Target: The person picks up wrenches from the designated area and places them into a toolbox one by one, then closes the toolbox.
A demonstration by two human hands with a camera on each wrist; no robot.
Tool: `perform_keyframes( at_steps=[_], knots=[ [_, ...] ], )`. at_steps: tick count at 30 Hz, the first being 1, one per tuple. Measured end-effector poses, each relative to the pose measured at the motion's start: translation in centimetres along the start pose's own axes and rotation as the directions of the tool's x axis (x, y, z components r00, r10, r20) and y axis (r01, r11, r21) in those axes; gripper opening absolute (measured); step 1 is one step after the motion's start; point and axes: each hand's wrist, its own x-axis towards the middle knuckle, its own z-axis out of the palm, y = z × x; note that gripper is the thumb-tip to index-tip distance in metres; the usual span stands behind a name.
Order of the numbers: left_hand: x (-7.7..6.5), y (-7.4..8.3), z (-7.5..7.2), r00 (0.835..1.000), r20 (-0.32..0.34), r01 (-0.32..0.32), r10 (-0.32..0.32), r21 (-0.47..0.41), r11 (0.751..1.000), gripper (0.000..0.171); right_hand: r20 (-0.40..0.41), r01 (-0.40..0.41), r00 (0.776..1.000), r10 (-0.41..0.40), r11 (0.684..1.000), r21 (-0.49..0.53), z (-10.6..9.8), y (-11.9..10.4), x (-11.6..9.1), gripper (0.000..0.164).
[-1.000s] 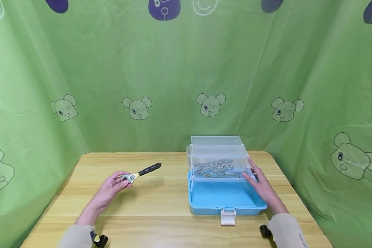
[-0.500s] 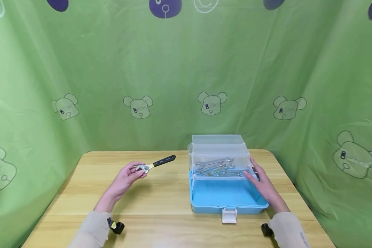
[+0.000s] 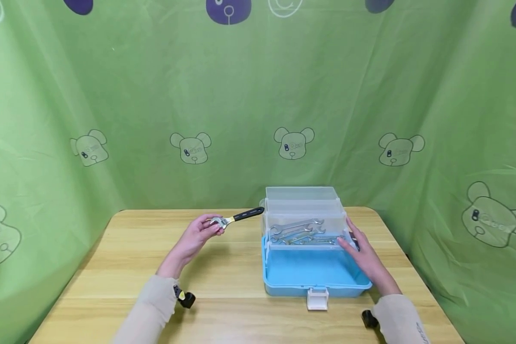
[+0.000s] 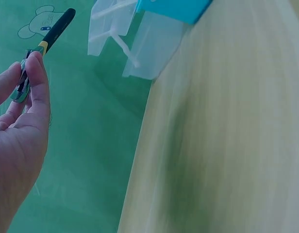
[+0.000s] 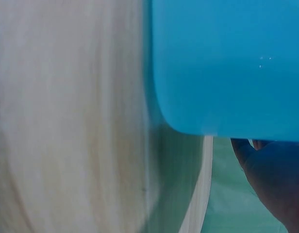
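My left hand (image 3: 193,240) pinches an adjustable wrench (image 3: 248,213) by its metal head, thumb against fingers. The wrench's black handle with a yellow band points right and up, its end overlapping the left edge of the tray stack in the head view. The left wrist view shows the same wrench (image 4: 59,30) raised in the fingertips of the hand (image 4: 23,131). My right hand (image 3: 367,255) holds the right end of the clear tray (image 3: 303,247) of a blue toolbox (image 3: 314,290), thumb in front, fingers along the side. A dark piece shows between them. Several wrenches (image 3: 296,224) lie in this tray.
The toolbox stands open on the wooden table (image 3: 223,306), its tiered clear trays (image 3: 301,193) raised at the back and its white latch (image 3: 317,300) hanging at the front. A green patterned curtain (image 3: 241,95) surrounds the table on the far side and both flanks.
My left hand has carried the adjustable wrench rightward and a little farther back, so its handle now reaches the toolbox's left side. The right hand and toolbox stay in place.
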Motion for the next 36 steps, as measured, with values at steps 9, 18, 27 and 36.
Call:
perform_keyframes(
  at_steps=[9,18,27,36],
  knots=[
    [2.8,0.4,2.3,0.999,0.038,0.000,0.001,-0.012,1.000,0.043,0.002,0.002,1.000,-0.002,1.000,0.011,0.2,-0.1,0.1,0.083],
    [5.1,0.6,4.7,0.999,0.052,0.005,-0.004,-0.012,1.000,0.040,-0.002,0.000,1.000,0.000,1.000,0.005,0.1,-0.1,0.0,0.082],
    [7.0,0.3,6.6,0.997,0.070,0.026,-0.028,0.029,0.999,0.042,-0.003,-0.001,1.000,0.001,1.000,0.003,-0.1,0.0,-0.1,0.081],
    [8.6,0.1,7.6,0.995,0.064,0.077,-0.081,0.056,0.995,0.043,-0.017,0.017,1.000,-0.017,1.000,-0.008,-0.1,0.1,0.0,0.081]
  ],
)
